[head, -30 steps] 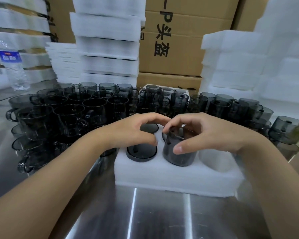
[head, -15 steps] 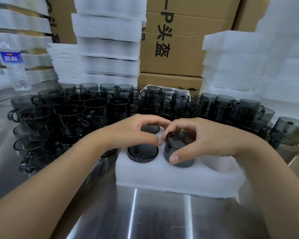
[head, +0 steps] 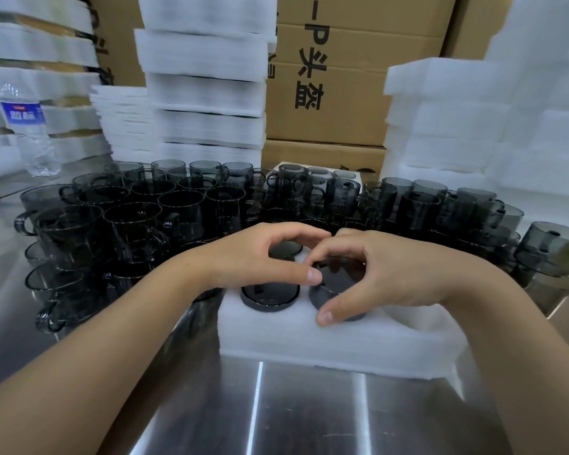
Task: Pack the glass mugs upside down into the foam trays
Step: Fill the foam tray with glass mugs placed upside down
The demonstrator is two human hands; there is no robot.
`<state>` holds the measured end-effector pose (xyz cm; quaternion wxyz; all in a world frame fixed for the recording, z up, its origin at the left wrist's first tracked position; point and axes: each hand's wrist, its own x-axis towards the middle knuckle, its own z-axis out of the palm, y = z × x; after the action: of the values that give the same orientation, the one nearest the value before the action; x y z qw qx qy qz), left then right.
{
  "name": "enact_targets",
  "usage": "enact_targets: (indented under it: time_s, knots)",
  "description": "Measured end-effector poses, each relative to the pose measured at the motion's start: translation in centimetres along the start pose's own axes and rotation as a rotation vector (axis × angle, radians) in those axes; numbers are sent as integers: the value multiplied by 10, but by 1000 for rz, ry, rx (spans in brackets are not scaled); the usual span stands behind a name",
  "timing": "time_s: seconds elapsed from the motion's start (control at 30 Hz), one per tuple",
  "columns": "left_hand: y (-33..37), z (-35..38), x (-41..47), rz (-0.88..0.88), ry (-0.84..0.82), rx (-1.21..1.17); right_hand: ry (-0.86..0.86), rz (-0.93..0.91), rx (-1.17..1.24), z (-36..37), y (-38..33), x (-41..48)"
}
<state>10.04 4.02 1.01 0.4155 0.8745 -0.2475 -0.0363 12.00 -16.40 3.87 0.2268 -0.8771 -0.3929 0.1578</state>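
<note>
Head view, both bare hands meet over a white foam tray (head: pixel 326 343) sitting on a shiny steel surface (head: pixel 309 415). Right hand (head: pixel 398 274) has its fingers (head: pixel 326 315) clamped around a smoky grey glass mug (head: pixel 337 284) that stands upside down, partly sunk in the middle front pocket of the tray, thumb on the near side, other fingers curled over the far rim of the base. Left hand (head: pixel 260 257) rests just beside it, thumb tip touching that mug's left side, index curled above; its fingers are loosely bent and grip nothing I can make out. Left front pocket holds a seated inverted mug (head: pixel 270 295), base nearly flush with the foam. Another mug base (head: pixel 284 249) shows in the back row, through the gap under the left hand. Right front pocket of the tray (head: pixel 404 318) shows bare foam. Behind and left of the tray, a dense crowd of loose grey mugs (head: pixel 165 208) stands on the surface, more wrapping round to the right (head: pixel 549 247). Far back: stacks of white foam trays (head: pixel 204 77), cardboard boxes with black print (head: pixel 342 77), a plastic water bottle (head: pixel 30 126) at far left.
</note>
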Motion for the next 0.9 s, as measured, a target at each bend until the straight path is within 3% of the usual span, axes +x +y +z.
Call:
enact_targets:
  time_s: [0.33, 0.47, 0.57, 0.7, 0.9]
  knots:
    - [-3, 0, 2, -3, 7, 25, 3, -28, 1, -4, 5, -2]
    - [-7, 0, 3, -27, 10, 34, 456, 67, 259, -8, 18, 4]
    - [-8, -1, 2, -70, 30, 42, 658, 96, 81, -2, 21, 12]
    - [-5, -2, 1, -130, 47, 151, 593, 78, -119, 10, 12, 16]
    - [-2, 0, 0, -167, 31, 216, 536, 73, -214, 11, 12, 17]
